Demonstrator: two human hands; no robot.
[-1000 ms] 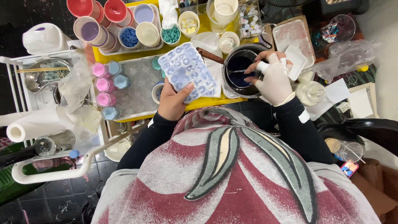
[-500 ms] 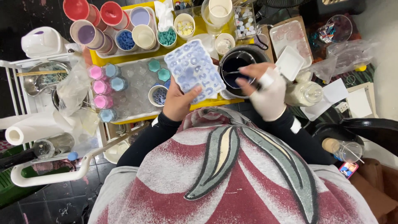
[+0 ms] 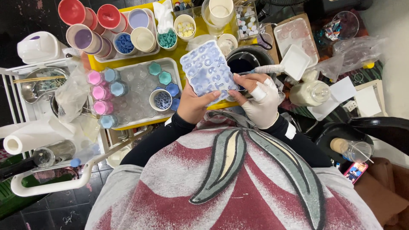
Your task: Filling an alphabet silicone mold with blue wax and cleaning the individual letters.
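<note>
Both hands on one pale blue silicone mold point(image 3: 208, 72), held tilted above the near edge of the yellow surface point(image 3: 187, 47). Left hand point(image 3: 194, 104) bare, cupping the mold's lower edge from beneath, thumb on top, fingers closed on it. Right hand point(image 3: 260, 100) in a white glove, fingers point(image 3: 240, 79) pinching the mold's right edge while also gripping a thin stick point(image 3: 266, 69) that points right, over the dark bowl point(image 3: 243, 64). Bowl sits directly behind the mold, partly covered by it.

Left of the mold: clear tray point(image 3: 140, 91) with small pink and teal cups point(image 3: 104, 91) lined along its left edge and a small white cup of blue bits point(image 3: 161, 100) just beside the left hand. Tray's near edge at the surface rim. Little free room there.

Far side packed: red and white cups point(image 3: 85, 25), a cup of teal pieces point(image 3: 167, 39), a clear pitcher point(image 3: 217, 12). Right of the bowl: white square dish point(image 3: 296, 61) touching the stick's end, milky bottle point(image 3: 309, 93) just beside the gloved hand, clear plastic bags point(image 3: 353, 51) further out.

Only open room between hands and torso, over the lap. Paper towel roll point(image 3: 25, 138) and a wire rack point(image 3: 17, 85) well apart at far left.
</note>
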